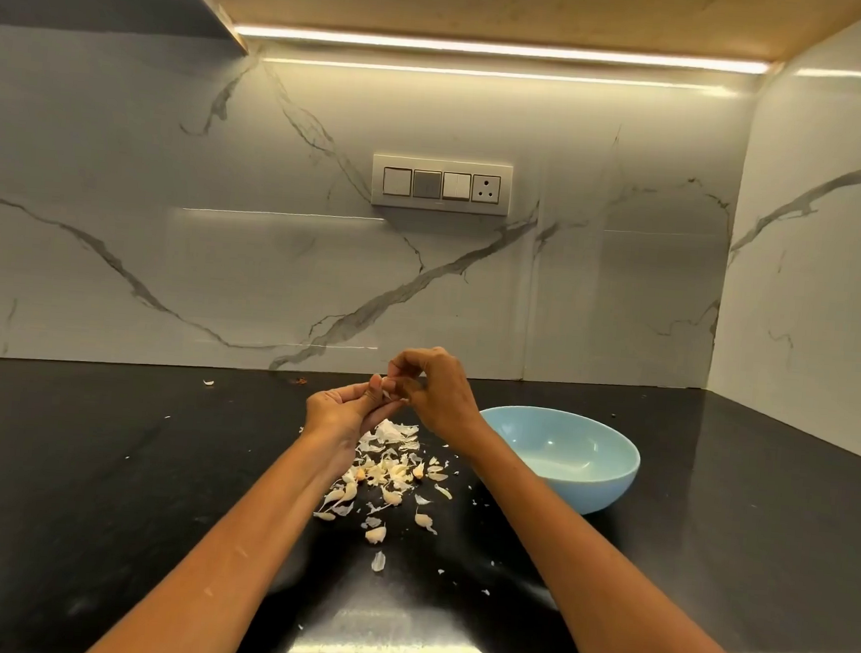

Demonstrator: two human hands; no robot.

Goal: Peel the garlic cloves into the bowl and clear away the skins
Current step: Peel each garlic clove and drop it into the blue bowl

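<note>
Both forearms reach over the counter above the skins. Left hand holds a clove while right hand pinches its skin, probably so scraps fall onto the pile. Bowl (seemingly empty) waits beside.

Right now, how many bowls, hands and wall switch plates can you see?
Light blue round bowl: 1
Bare hands, left hand and right hand, both pinching one small garlic clove: 2
White wall switch plate: 1
Total: 4
The loose garlic bits on the black counter are too many to count.
</note>
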